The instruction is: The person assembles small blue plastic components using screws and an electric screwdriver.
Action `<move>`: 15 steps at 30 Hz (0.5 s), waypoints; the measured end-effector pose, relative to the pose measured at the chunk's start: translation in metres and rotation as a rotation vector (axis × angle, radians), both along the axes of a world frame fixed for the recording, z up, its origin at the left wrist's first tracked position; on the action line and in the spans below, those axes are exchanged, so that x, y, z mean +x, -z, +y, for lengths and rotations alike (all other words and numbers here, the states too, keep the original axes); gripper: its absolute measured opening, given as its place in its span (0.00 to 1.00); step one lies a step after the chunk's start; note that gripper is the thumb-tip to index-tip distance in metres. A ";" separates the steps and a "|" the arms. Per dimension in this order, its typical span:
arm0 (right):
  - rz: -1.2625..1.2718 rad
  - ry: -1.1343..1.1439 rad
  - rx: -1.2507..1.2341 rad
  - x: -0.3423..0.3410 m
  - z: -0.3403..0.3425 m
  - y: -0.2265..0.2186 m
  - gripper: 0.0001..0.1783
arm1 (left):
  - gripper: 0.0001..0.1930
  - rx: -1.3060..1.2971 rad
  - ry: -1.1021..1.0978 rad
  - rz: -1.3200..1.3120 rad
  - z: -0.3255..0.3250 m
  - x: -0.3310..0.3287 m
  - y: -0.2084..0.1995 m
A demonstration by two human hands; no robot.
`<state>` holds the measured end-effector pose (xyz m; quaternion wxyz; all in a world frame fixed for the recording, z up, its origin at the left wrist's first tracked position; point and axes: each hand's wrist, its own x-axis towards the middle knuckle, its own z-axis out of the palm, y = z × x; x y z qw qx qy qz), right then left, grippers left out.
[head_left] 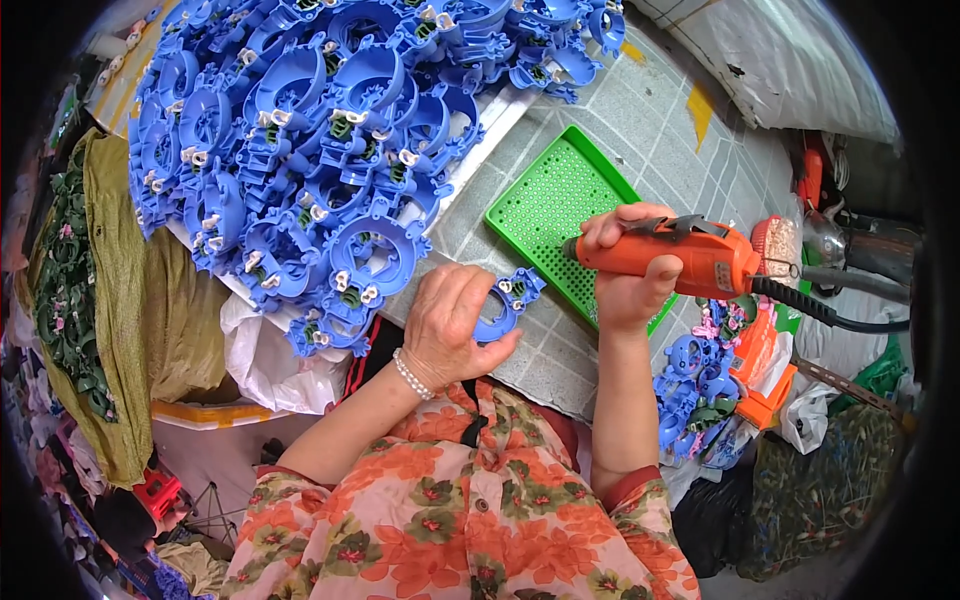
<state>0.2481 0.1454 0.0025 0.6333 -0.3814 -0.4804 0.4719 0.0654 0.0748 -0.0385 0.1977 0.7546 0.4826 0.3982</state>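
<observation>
My left hand (442, 328) is closed around a blue ring-shaped plastic part (523, 289) with small dark-green and white pieces on it. Its fingers cover part of the ring. My right hand (626, 296) grips an orange electric screwdriver (680, 258), held sideways with its dark tip pointing left toward the blue part. A gap separates tip and part. Beneath the screwdriver lies a shallow green perforated tray (548, 188). To the far left, a large heap of similar blue parts (330, 130) fills a white-edged surface.
The tabletop (655, 125) has a grey tile pattern. A red-rimmed tub (775, 245) of small pale pieces stands right of the screwdriver, whose black cable (800, 302) runs right. More blue parts (690, 385) and an orange container (765, 365) sit at lower right. Olive sacking (125, 310) hangs left.
</observation>
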 end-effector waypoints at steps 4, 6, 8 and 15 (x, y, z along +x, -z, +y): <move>0.009 -0.010 0.016 0.002 -0.002 0.000 0.41 | 0.31 0.003 -0.006 0.002 -0.001 0.000 -0.001; 0.031 0.012 0.021 0.002 -0.004 -0.002 0.42 | 0.31 0.005 -0.008 0.001 -0.002 -0.001 0.000; 0.023 0.031 0.039 0.003 -0.005 -0.008 0.42 | 0.31 0.008 -0.002 -0.006 -0.001 0.000 0.001; 0.129 -0.079 0.122 0.002 -0.023 -0.029 0.48 | 0.29 0.012 -0.001 -0.006 0.000 0.000 0.001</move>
